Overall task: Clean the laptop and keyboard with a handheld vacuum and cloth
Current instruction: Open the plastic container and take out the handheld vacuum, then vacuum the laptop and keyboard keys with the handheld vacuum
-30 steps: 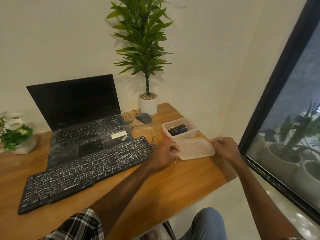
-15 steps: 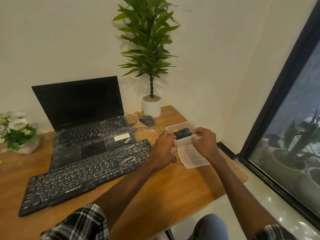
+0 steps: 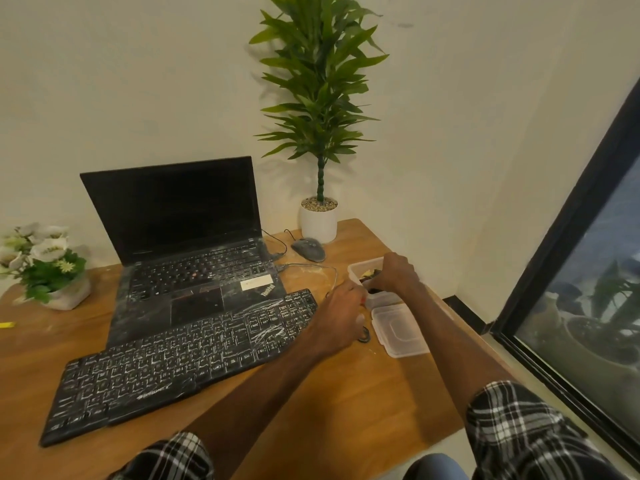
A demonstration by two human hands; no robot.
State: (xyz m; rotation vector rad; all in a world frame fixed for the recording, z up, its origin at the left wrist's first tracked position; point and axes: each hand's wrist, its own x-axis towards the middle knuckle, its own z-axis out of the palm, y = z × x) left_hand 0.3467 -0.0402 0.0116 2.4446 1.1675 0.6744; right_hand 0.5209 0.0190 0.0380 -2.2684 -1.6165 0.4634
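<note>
A dusty open laptop (image 3: 194,271) stands at the back of the wooden desk (image 3: 346,393). In front of it lies a black keyboard (image 3: 173,362) streaked with white dust. To the right sits a clear plastic container (image 3: 358,270) holding a black device (image 3: 372,291) and something yellow (image 3: 367,273). My right hand (image 3: 394,275) reaches into the container, fingers curled down on the black device. My left hand (image 3: 343,313) holds the container's near left corner; its fingertips are hidden. The container's lid (image 3: 401,330) lies flat on the desk just in front.
A grey mouse (image 3: 308,249) and its cable lie behind the container, next to a tall potted plant (image 3: 318,220). A white flower pot (image 3: 48,268) stands at the far left. The desk's right edge runs close to a dark window frame (image 3: 554,271).
Both hands held the lid a second ago. The lid now lies on the desk, my left hand has moved to the container, and my right hand has gone into it.
</note>
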